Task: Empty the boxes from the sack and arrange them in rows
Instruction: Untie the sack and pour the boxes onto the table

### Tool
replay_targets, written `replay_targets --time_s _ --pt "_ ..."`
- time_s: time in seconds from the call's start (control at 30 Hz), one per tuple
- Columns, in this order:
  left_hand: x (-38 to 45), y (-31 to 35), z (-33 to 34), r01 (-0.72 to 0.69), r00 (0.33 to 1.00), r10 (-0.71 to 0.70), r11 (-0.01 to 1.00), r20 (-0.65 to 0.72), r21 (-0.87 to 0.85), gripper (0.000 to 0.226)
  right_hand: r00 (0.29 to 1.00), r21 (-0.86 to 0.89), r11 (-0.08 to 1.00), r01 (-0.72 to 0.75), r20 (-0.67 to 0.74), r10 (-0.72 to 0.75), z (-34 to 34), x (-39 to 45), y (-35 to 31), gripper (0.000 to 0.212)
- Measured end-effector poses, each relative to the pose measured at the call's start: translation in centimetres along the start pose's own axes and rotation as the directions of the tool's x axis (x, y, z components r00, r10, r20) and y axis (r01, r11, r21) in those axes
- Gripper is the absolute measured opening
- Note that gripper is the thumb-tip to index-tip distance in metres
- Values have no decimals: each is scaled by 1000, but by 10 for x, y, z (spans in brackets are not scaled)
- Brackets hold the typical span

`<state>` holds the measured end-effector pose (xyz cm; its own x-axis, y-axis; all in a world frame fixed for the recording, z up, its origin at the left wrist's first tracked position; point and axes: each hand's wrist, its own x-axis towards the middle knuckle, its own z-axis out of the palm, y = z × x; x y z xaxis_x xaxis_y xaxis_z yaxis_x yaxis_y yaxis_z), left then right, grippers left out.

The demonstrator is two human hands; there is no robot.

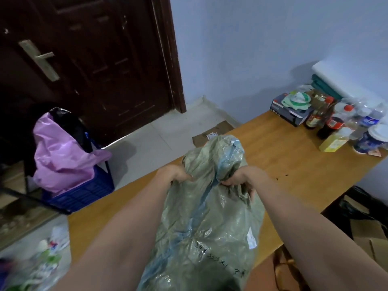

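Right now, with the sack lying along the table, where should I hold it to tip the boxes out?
Probably by the bunched far end of the sack, where the left hand and right hand already grip the gathered folds from either side. The plastic is loose and slack there, so it gathers into a handful, while the near end bulges. Which end opens cannot be told.

Two bare forearms, no sleeves in view

Both arms reach in from the lower edge of the head view, uncovered from the frame edge to the wrist, with no sleeve, cuff, glove, watch or band showing. The left hand (178,175) and the right hand (241,179) are bare too; no ring can be made out, though the fingers are partly hidden and the picture is soft. No clothing is visible.
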<state>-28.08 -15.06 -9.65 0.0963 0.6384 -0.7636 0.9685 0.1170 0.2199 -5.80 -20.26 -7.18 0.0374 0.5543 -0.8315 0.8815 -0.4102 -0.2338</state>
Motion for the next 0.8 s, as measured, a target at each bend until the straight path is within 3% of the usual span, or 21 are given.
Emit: replay_targets --time_s 0.13,0.2,0.3,0.43,0.57,0.63,0.73,0.8 --pt "-6 36 -5 -26 977 40 997 -209 70 115 998 -73 996 -55 36 58 -15 -9 0 89" --pt "-18 64 -10 -130 953 143 989 -267 66 122 997 109 994 -23 72 15 -29 -4 8 93" --pt "-17 101 -14 -382 883 382 922 -272 55 124 993 447 891 86 31 -111 -50 6 29 103" --pt "1 128 -11 -483 873 481 876 -83 -2 150 964 384 904 187 104 -243 -60 9 34 49" --pt "13 133 -12 -469 882 469 883 -54 19 157 894 404 869 285 215 -394 -66 29 28 42" --pt "15 131 -17 -487 869 483 873 -106 -18 139 835 433 840 328 283 -472 -76 29 26 35" --pt "27 119 -22 -456 885 436 883 -167 -111 64 777 526 780 339 311 -547 -97 28 26 30" --pt "34 110 -23 -406 912 383 897 -149 -177 42 835 589 757 284 236 -497 -106 42 33 21"
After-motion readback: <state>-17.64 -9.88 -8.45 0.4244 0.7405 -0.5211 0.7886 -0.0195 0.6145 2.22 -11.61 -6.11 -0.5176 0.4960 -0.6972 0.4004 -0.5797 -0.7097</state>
